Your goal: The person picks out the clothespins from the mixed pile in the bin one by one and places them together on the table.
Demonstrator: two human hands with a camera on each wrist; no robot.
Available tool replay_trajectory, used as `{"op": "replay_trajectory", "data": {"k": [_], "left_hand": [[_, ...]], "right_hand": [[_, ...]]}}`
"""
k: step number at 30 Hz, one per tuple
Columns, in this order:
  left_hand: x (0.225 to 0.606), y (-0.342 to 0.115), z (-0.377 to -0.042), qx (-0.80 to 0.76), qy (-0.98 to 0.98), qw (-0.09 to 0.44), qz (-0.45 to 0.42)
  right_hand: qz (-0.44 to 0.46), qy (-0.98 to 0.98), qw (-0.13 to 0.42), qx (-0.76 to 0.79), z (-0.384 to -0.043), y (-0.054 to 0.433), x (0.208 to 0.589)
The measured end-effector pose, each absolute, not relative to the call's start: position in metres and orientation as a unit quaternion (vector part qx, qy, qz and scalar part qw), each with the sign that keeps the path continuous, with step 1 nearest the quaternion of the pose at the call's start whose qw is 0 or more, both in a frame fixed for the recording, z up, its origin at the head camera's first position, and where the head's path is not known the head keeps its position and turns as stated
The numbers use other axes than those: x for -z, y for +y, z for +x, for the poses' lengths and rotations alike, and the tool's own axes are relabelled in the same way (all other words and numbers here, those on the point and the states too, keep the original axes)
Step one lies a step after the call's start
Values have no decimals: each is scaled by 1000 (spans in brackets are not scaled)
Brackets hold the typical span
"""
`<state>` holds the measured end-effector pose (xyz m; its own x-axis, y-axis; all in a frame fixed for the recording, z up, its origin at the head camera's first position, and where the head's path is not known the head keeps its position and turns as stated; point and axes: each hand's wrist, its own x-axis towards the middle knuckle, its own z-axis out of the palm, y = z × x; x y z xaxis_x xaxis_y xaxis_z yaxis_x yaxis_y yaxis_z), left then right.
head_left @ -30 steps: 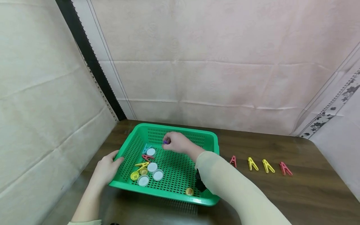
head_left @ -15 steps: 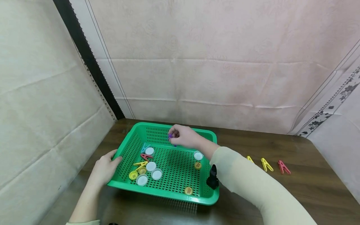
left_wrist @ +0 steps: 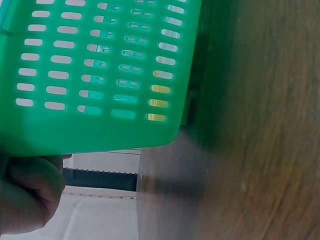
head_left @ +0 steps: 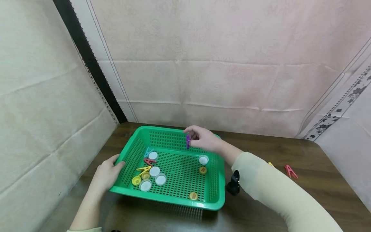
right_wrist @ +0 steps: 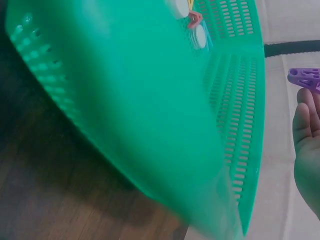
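In the head view my right hand (head_left: 206,140) pinches a purple clothespin (head_left: 187,141) above the back right part of a green basket (head_left: 176,202). The right wrist view also shows this clothespin (right_wrist: 305,77) at the fingertips. My left hand (head_left: 105,175) grips the basket's left rim, thumb on top. Inside the basket, toward the left, lie a blue clothespin (head_left: 148,152), a red clothespin (head_left: 149,161), a yellow clothespin (head_left: 144,169) and several white lids. A yellow cap (head_left: 136,180) lies beside them. On the right are a white lid (head_left: 203,159) and tan caps (head_left: 203,170).
On the brown wooden table (head_left: 261,199), right of the basket, a red clothespin (head_left: 290,171) lies flat. A yellow clothespin (head_left: 271,164) shows only partly behind the right sleeve (head_left: 278,190). Pale cloth walls (head_left: 226,83) stand behind and at both sides.
My right hand has moved right with the purple clothespin, uncovering a lid and a cap in the basket. Its sleeve now hides clothespins on the table. The left hand keeps its grip.
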<state>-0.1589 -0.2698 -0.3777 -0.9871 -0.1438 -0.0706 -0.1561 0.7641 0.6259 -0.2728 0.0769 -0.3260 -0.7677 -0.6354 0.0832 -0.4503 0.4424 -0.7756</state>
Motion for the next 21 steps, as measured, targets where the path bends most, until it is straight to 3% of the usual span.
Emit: {"op": "replay_trajectory", "data": {"k": [11, 21], "left_hand": [[378, -268, -159, -335, 939, 9, -79], [378, -269, -158, -325, 942, 10, -78]], "right_hand": [[-325, 831, 102, 439, -266, 112, 331], [-296, 805, 126, 499, -263, 145, 340]]}}
